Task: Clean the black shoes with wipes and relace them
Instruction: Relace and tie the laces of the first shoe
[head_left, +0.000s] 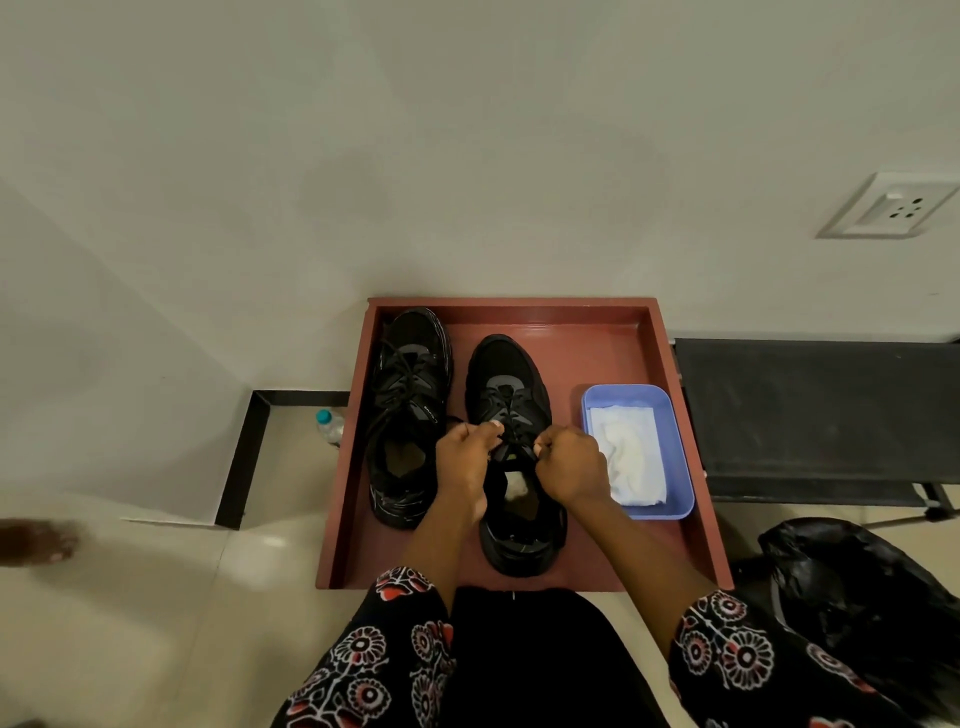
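Head view: both shoes toe-out in tray on floor, laced shoe along left wall, second shoe central with left hand and right hand each pinching lace, likely tightening; wipes in tub at right wall within reach.

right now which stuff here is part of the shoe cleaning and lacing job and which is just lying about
Part of the job:
right shoe, its lace pinched by the left hand and right hand
left shoe
wipes in the blue tub
red tray holding them all

Just lying about:
water bottle
black bag
black bench
wall socket
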